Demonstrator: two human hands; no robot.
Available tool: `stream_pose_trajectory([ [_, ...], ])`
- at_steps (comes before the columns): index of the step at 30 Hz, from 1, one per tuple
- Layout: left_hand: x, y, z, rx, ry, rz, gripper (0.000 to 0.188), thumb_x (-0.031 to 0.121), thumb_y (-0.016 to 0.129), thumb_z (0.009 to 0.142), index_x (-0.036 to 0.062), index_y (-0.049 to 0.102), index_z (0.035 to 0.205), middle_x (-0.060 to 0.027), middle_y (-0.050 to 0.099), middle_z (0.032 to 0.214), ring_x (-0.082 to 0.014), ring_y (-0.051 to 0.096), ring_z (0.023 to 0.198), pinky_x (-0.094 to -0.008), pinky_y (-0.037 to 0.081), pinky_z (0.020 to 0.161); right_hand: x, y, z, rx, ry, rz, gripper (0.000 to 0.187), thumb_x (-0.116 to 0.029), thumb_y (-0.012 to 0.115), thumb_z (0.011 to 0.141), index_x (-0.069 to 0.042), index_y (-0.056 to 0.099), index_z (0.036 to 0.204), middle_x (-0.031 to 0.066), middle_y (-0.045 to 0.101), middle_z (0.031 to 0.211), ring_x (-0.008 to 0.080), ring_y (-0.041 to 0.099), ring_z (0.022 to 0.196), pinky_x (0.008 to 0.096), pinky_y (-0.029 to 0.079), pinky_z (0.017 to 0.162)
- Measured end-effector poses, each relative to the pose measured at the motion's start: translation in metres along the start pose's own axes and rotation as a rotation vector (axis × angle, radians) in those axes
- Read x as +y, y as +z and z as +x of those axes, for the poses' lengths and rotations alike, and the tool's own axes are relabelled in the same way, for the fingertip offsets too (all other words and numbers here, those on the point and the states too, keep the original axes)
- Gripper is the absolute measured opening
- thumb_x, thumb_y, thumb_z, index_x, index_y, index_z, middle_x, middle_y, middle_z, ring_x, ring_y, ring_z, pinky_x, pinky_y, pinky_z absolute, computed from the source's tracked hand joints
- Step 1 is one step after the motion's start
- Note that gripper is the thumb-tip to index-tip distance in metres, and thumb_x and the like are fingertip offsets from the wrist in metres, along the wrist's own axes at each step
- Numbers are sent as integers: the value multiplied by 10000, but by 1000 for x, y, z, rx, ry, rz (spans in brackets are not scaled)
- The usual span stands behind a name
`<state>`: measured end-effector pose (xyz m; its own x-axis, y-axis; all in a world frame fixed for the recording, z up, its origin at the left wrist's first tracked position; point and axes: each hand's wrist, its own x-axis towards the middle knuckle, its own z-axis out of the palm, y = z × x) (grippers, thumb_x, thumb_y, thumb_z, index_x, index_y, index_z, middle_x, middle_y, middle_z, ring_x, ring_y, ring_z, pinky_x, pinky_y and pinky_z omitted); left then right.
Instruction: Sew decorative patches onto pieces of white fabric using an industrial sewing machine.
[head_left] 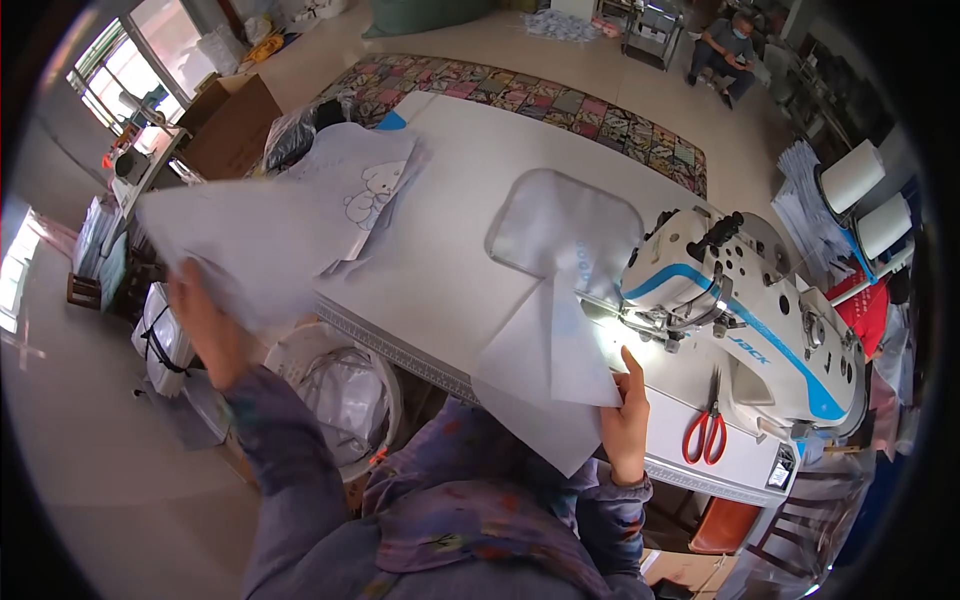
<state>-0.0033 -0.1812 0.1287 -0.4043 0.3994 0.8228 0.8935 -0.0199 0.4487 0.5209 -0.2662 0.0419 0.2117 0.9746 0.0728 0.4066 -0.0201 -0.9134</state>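
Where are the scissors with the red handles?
In the head view, the red-handled scissors lie right of centre on the white sewing table, just right of the person's right hand and beside the sewing machine.

"What's the floor [500, 42] like?"
"Pale and faintly glossy, spreading beyond the colourful patchwork rug [570, 112]."
"And the light?"
"Bright at the window [110, 62] left of the rug, beside a grey wall [55, 150]."
"What stands around?"
"A metal-framed stand [652, 38] beyond the rug's right part, a bulky green bundle [425, 15] past its far edge, and a brown cardboard box [232, 128] to the rug's left."
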Motion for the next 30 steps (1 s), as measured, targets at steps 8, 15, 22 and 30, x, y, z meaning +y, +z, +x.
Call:
stream_pose_trajectory([
  [8,-36,160,93,-625,433,-28,300,224,592,1055,76,685,1300,-158,724,1223,-340,675,1168,-386,479,1046,0,6,2,-45,-21,-7,309,-34,569,981,37,652,1270,169,696,890,208,636,770,299,510,738],
  [15,-52,172,28,-1417,13,-233,370,381,594,1048,184,687,1347,-84,549,1527,-291,499,1423,-543,303,1212,-5,2,0,-18,102,7,305,-84,618,994,42,635,1272,183,702,874,166,649,789,323,526,727],
  [22,47,165,5,-857,264,-138,214,187,625,1016,46,713,1151,-170,673,1242,-363,625,1211,-418,491,1014,-5,19,5,15,74,12,440,-103,697,949,27,573,1350,152,740,944,198,694,831,347,553,731],
  [30,272,123,-204,-1360,410,-934,281,42,655,931,45,667,1212,-140,634,1253,-344,612,1177,-433,500,1021,-19,38,2,96,107,-121,756,-81,779,887,-9,398,1536,135,672,771,259,672,649,357,526,617],
])
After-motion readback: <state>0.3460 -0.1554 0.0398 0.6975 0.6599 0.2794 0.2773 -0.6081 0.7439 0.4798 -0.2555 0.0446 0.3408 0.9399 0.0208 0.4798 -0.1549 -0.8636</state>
